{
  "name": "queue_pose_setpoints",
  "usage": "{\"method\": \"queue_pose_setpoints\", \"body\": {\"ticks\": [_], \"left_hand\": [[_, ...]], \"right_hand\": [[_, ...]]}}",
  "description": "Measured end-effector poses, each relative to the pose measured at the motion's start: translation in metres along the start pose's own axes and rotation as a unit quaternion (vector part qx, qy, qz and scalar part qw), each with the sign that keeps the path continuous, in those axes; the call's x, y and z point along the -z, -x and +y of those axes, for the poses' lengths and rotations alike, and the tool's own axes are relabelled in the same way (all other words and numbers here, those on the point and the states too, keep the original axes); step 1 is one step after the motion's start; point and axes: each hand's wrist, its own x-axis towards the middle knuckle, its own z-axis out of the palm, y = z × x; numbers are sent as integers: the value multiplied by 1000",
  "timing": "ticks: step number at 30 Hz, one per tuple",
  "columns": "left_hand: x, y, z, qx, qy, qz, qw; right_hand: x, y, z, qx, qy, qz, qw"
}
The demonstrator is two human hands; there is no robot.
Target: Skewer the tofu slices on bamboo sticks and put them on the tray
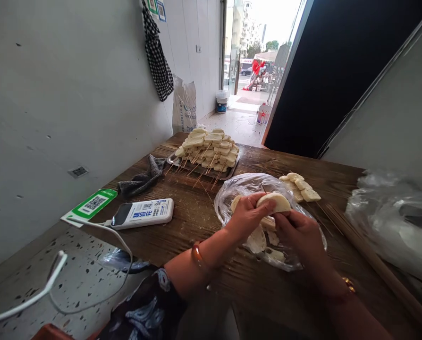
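My left hand (251, 208) grips a pale, thick slice of steamed bun (276, 201), thumb on top and fingers behind. At its near edge my right hand (298, 231) is closed in a pinch. A thin wooden skewer (264, 189) pokes out past the slice's far side, in line with the right fingers; its stretch at those fingers is mostly hidden. Both hands are above an open clear plastic bag (228, 189) on the table. More bun slices (257, 240) lie inside the bag, partly covered by my hands.
Skewered slices are piled on a metal tray (172, 160); a smaller group (300, 187) lies right of the bag. A grey cloth (143, 177), a power bank (145, 212) with a cable and a green QR card (92, 204) are left. Right are a wooden rod (370, 255) and crumpled plastic (391, 212).
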Motion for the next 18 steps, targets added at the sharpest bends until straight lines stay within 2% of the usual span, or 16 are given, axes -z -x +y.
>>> {"method": "queue_pose_setpoints", "body": {"ticks": [5,12,14,16,18], "left_hand": [[4,-5,4,-20,-11,39,999],[0,-7,-2,0,-40,-4,999],[3,-9,2,3,-50,-5,999],[10,-11,8,-11,-125,-3,992],[19,-13,13,-31,-280,-31,959]], "right_hand": [[1,-1,-3,-7,-74,-30,997],[4,-4,-2,17,-58,-6,998],[9,-7,-1,12,-73,18,997],[17,-11,2,-4,-106,66,992],[25,-16,7,-23,-154,116,981]]}}
